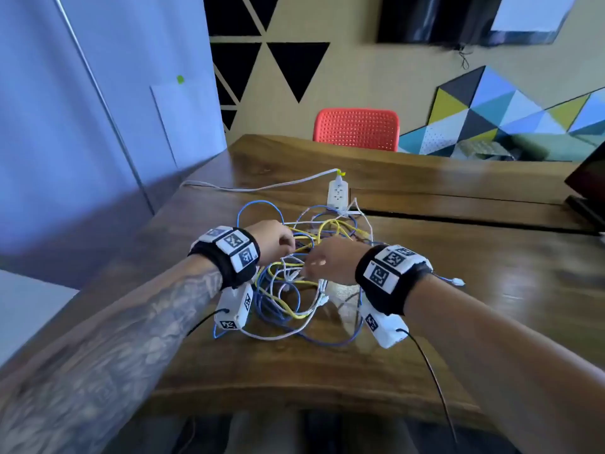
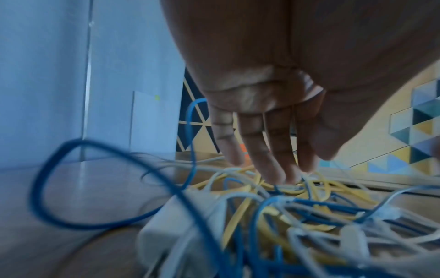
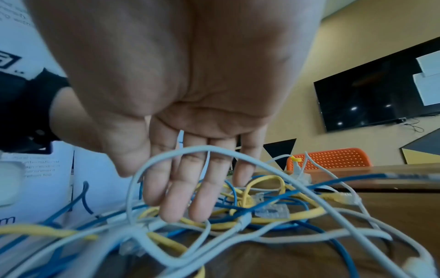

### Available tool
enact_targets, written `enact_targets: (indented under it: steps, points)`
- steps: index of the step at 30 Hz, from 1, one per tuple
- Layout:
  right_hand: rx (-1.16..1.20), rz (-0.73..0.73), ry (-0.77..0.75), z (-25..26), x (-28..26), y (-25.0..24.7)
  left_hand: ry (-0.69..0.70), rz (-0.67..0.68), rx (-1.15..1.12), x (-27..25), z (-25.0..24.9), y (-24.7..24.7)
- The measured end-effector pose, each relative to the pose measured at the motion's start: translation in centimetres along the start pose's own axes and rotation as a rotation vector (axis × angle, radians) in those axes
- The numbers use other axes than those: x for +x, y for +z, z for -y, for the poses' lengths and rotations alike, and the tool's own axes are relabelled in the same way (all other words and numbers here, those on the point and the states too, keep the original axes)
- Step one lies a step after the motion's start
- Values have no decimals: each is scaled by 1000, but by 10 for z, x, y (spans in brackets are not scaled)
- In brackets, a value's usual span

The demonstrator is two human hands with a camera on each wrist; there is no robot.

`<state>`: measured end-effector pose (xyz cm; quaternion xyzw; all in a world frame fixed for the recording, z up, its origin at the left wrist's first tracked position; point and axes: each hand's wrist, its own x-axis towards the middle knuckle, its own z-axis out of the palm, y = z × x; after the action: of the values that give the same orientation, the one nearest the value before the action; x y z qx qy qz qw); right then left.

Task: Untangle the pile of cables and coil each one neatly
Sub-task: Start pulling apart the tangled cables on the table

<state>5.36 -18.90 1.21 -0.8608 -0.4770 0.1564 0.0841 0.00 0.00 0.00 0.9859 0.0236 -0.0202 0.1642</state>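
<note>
The left hand's fingers (image 2: 269,150) are held nearly straight and close together, tips lowered into the middle of the pile of cables (image 1: 304,273); nothing is seen pinched, though the tips are partly hidden among yellow strands. The right hand's fingers (image 3: 185,191) are likewise extended and slightly spread, tips touching or just above the yellow cable (image 3: 273,216) and blue cable (image 3: 281,195), with no strand closed on. A white cable (image 3: 214,150) is arched in front of the right fingers, apart from them. In the head view the left hand (image 1: 275,240) and right hand (image 1: 330,260) are placed close together over the pile, which lies on the wooden surface (image 1: 458,290) near its front edge, still fully knotted, nothing coiled. Risks, as judged: if one strand is pulled before a free end is found, the knots would likely be tightened. The clear plugs (image 3: 271,210) could be snagged on crossing loops, and a clip could be broken by a hard tug. The white power strip (image 1: 337,194) lies at the far side with loops touching or over its near end, so it could be dragged along. A white block (image 2: 171,229) sits under the loops in the left wrist view; what it is cannot be told, and it may catch strands. Loops near the front edge could slide off.
</note>
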Motion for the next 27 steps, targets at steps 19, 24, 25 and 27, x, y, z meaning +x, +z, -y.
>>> enact_targets:
  steps: [19, 24, 25, 27]
  points:
    - [211, -254, 119, -22, 65, -17, -114, -658, -464, 14, 27, -46]
    - [719, -377, 19, -2, 77, -48, 100, -691, -440, 5, -4, -82]
    - [813, -405, -2, 0, 76, -56, 114, -707, -452, 3, -5, -88]
    - [928, -506, -38, 2, 71, -75, 86, -732, -474, 3, -2, -96]
